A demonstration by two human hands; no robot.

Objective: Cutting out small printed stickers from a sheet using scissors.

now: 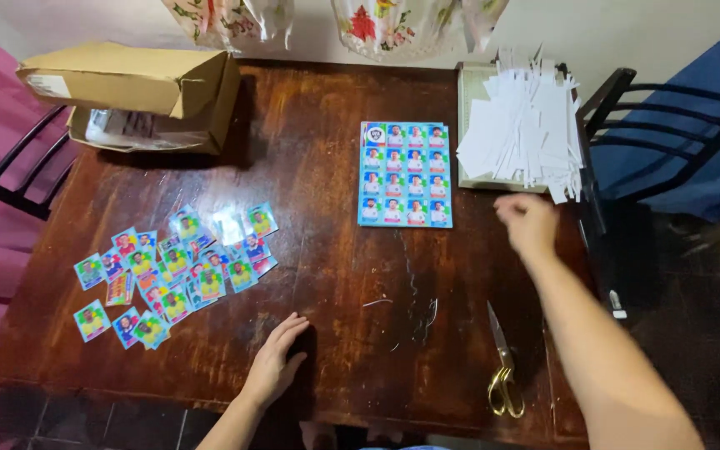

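Hands of one person are working over a dark, scuffed wooden table [335, 275], seen from above. Right hand [529, 221] is reaching toward the right of the frame, fingers loosely curled and holding nothing that shows, just below a loose heap of white paper strips [522, 125] that is lying on a pale cutting board [470, 100]. Left hand [277, 358] is resting flat near the bottom edge, fingers released and spread on the bare wood.

An uncut sheet of glossy blue stickers [406, 173], each showing a small portrait, is lying at centre, just left of the reaching hand. Cut stickers [172, 271] are lying scattered and overlapping at lower left. Gold-handled scissors [502, 371] are lying near the bottom right, blades pointing up the frame. An open cardboard box [139, 96] is sitting at upper left.

Risks, as a judgement: the light strips are overhanging the table's right edge, so a brush of the forearm could be sending them to the floor; the slick cut stickers could be sliding off; the scissors are lying close under the right arm.
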